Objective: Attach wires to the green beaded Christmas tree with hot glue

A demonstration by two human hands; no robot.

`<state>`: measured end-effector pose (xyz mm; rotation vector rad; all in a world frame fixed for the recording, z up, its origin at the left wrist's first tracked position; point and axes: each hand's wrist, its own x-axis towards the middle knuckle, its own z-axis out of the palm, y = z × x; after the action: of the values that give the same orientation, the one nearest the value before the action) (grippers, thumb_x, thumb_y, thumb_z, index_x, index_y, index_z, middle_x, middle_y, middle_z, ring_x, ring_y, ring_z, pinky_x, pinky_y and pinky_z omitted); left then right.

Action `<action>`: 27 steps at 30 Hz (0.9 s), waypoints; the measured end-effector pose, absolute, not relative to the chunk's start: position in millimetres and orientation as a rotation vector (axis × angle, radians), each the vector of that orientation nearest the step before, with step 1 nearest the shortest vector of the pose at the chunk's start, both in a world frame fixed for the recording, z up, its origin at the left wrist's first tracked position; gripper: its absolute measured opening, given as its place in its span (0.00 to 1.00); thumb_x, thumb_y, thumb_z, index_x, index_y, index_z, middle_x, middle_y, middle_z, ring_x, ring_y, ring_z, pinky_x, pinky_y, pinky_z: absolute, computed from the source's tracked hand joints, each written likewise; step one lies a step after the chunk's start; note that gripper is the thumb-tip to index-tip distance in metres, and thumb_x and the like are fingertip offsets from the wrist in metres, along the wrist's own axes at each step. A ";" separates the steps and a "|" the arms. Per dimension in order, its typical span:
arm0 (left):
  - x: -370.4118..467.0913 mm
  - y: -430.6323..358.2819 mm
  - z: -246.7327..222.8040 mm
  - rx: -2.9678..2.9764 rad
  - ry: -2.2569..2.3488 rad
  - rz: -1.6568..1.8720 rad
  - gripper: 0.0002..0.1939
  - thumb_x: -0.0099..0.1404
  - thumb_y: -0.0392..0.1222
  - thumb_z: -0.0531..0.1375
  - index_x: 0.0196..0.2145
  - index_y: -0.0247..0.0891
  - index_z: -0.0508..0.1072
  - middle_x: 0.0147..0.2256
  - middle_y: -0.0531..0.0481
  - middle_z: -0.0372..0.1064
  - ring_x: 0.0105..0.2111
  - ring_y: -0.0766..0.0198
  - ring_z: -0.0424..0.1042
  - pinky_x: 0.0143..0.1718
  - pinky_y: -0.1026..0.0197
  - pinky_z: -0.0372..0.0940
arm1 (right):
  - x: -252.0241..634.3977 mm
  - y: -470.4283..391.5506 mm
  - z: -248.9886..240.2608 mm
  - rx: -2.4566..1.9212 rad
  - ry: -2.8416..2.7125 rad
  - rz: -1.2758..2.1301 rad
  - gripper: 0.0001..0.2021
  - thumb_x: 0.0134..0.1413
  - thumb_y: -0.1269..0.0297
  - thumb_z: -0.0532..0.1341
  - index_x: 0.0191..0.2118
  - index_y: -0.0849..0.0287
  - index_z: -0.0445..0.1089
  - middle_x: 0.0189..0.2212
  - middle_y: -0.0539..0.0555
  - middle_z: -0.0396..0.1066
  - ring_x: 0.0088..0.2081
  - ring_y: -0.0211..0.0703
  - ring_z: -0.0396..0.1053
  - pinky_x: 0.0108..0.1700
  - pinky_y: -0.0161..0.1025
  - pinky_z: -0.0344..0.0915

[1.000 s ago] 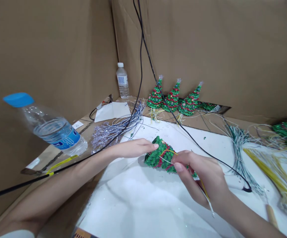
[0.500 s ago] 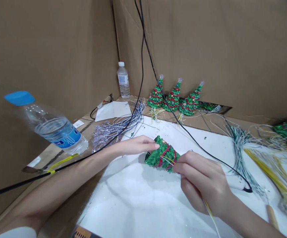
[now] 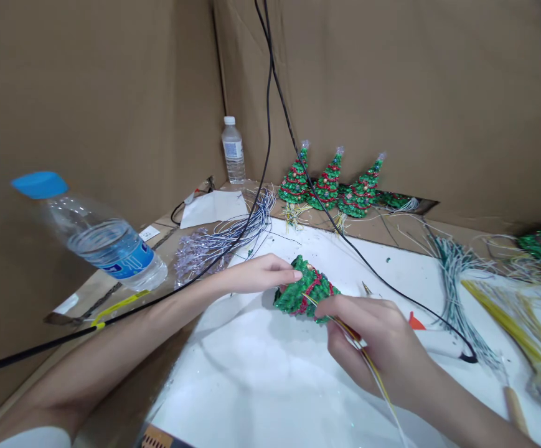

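Observation:
A small green Christmas tree ornament (image 3: 301, 292) with red garland lies on its side over the white work surface. My left hand (image 3: 268, 274) is closed on its left end, with the thumb on top. From the tree's side come thin yellow and white wires (image 3: 376, 372), which run through my right hand (image 3: 377, 342). The fingers of that hand pinch them close to the tree, and the wire ends trail down below the palm. Partly hidden behind my right hand lies a white corded tool (image 3: 439, 342) with a pointed metal tip.
Three finished-looking trees (image 3: 329, 180) stand at the back by the cardboard wall. Wire bundles lie left (image 3: 246, 227) and right (image 3: 454, 274), with yellow wires (image 3: 498, 317) beyond. A large water bottle (image 3: 121, 249) leans at left. A black cable (image 3: 354, 249) crosses the workspace.
My right hand has shifted slightly left and down, and its fingers have turned, so more of the wires shows. The corded tool's tip and a red part have come into view. My left hand holds still.

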<state>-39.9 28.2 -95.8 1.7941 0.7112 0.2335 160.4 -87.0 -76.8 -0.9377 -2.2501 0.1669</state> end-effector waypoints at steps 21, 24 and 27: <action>-40.9 26.2 -96.7 1.846 0.704 0.256 0.24 0.63 0.58 0.52 0.21 0.34 0.64 0.21 0.55 0.58 0.24 0.69 0.58 0.27 0.66 0.56 | 164.8 -80.9 -80.6 -0.878 -2.216 0.241 0.09 0.55 0.77 0.49 0.33 0.58 0.63 0.22 0.46 0.62 0.22 0.33 0.56 0.25 0.32 0.53; -40.9 27.1 -97.1 1.854 0.696 0.254 0.24 0.63 0.58 0.53 0.21 0.34 0.63 0.20 0.56 0.56 0.23 0.69 0.57 0.26 0.66 0.55 | 162.6 -78.2 -81.9 -0.953 -2.301 0.260 0.08 0.55 0.77 0.50 0.33 0.59 0.63 0.22 0.46 0.62 0.22 0.32 0.57 0.25 0.32 0.52; -41.7 28.2 -98.9 1.870 0.700 0.246 0.25 0.63 0.59 0.52 0.21 0.35 0.62 0.20 0.56 0.55 0.22 0.70 0.55 0.25 0.66 0.53 | 161.0 -81.6 -80.6 -0.980 -2.239 0.257 0.08 0.53 0.77 0.52 0.34 0.58 0.63 0.20 0.44 0.61 0.20 0.31 0.56 0.24 0.31 0.52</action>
<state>-41.7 28.2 -98.9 1.8699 0.7001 0.2457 161.0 -81.6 -80.6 -0.9796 -2.2395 0.2571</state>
